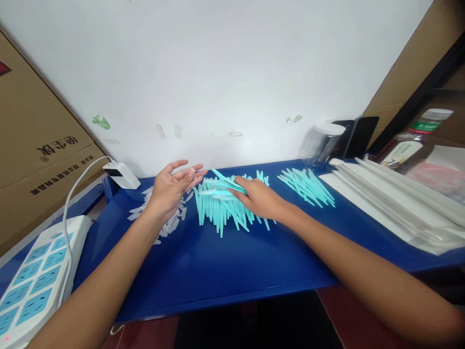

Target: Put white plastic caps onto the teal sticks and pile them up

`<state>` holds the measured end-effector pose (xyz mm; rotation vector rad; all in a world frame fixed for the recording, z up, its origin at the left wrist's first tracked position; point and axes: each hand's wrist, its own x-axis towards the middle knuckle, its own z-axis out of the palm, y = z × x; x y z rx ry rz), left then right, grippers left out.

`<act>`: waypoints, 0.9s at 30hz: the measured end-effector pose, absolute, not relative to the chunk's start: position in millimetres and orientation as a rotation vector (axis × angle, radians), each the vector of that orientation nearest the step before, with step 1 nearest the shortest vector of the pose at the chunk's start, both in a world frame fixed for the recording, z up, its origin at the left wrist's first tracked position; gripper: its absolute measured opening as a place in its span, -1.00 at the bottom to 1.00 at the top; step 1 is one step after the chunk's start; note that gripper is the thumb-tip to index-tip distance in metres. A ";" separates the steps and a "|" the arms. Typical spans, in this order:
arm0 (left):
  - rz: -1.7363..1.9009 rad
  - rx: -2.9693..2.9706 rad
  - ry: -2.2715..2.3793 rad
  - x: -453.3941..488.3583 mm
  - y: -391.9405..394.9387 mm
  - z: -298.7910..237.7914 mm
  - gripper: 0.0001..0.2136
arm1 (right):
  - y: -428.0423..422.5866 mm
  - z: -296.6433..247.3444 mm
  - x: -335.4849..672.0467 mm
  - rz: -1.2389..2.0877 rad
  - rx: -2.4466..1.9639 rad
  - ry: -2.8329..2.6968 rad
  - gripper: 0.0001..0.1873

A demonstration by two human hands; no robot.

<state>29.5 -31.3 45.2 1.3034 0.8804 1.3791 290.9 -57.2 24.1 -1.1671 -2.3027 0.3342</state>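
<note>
My right hand (258, 195) is closed on several slim turquoise plastic sticks (227, 182), their far ends fanning out to the left. They look like eyebrow razors, though blur hides their tips. Beneath them a wide heap of similar turquoise sticks (221, 218) lies on the blue table. Just left of the held bunch, my left hand (174, 186) is palm up with its fingers stretched out. I see nothing clearly held in it; a small clear piece at the fingertips cannot be ruled out. Below that hand is a scatter of small clear plastic caps (170, 227).
A smaller turquoise pile (307, 186) lies to the right, near a clear jar (323, 145) and upright phones (361, 137). White packaging sleeves (392, 208) cover the right side. A power strip (43, 271) and a white charger (121, 175) are left. The white wall (232, 87) bounds the back.
</note>
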 end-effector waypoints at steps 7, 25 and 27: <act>1.324 1.490 1.098 29.9 -29.8 44.1 -0.56 | -54.6 22.0 292.2 0.297 -1.148 -2.337 -0.76; 1.320 1.950 1.239 28.0 -32.4 47.7 -0.70 | -56.1 25.7 293.0 0.483 -1.106 -2.374 -0.74; 1.333 1.955 1.239 26.6 -31.0 47.4 -0.71 | -56.2 25.7 293.1 0.505 -1.094 -2.383 -0.75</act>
